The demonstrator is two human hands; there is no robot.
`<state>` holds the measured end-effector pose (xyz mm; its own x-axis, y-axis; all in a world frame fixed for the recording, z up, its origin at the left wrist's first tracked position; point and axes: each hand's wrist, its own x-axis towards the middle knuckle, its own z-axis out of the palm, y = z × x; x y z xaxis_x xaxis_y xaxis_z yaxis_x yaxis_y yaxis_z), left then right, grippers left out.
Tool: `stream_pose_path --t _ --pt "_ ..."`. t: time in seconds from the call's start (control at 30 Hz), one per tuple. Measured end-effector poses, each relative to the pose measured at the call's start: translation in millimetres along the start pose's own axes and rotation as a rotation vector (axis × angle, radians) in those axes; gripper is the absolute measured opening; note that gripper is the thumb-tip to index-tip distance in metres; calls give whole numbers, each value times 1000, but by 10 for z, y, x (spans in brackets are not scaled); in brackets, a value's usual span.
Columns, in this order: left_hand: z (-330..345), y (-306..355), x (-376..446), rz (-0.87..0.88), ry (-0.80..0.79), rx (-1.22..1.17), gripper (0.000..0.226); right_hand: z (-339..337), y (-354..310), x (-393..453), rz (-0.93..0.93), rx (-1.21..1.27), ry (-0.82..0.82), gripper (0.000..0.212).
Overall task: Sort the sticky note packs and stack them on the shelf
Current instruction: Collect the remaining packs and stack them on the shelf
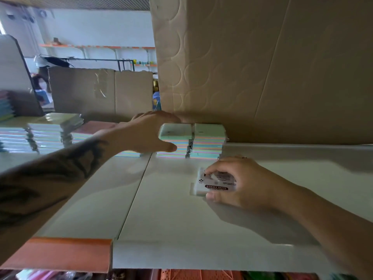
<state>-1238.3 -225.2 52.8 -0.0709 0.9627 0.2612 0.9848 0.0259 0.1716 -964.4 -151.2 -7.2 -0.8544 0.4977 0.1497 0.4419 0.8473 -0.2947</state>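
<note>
You have one head-worn wide-angle view, looking forward and down along the white shelf (181, 219), close above it, toward the cardboard (282, 67) filling the upper right.

wall: pale (96, 27) | cardboard sheets (262, 67) upright behind | far wall racks (96, 47) orange-edged | daylight

Pack stacks (191, 140) on shelf (171, 219) before cardboard (262, 67).
</note>
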Motion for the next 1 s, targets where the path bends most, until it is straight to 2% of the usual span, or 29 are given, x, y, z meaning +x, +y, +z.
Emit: stream_pose_path --t 0.07,0.13,0.2,0.27,0.33,0.4,0.47,0.5,0.57,0.67,0.77,0.83,0.9,1.0 --pt "66 160 -224 85 79 60 65 -25 -11 -12 14 39 14 51" --pt "169 272 -430 205 34 -3 62 -45 -27 -9 40 170 42 44" --pt "268 367 -599 252 -8 -121 58 -77 -51 -3 29 353 67 48" --pt "366 462 -720 236 6 -279 47 -106 -66 6 13 517 64 60" --pt "454 529 -775 211 102 -411 30 -152 -87 0 17 689 30 66" --pt "504 550 -767 175 167 -519 15 -197 -111 -16 28 887 -19 57" --pt "530 535 -752 141 156 -638 3 -199 -137 -21 59 973 -41 47" --pt "529 531 -756 134 132 -702 2 -179 -145 -19 74 982 -38 50" --pt "524 539 -781 123 92 -787 19 -130 -141 -3 88 987 -26 60" --pt "538 535 -798 87 43 -875 35 -119 -155 -4 59 924 75 60" --pt "542 525 -801 18 43 -939 29 -114 -100 -5 -5 797 284 52" --pt "522 526 -795 -21 55 -946 29 -88 -47 -31 -124 470 396 56" --pt "505 523 -788 -71 76 -963 31 -65 -64 -62 -285 94 424 72" --pt "495 497 -781 -123 57 -1023 21 -20 -135 -44 -354 -196 441 80"
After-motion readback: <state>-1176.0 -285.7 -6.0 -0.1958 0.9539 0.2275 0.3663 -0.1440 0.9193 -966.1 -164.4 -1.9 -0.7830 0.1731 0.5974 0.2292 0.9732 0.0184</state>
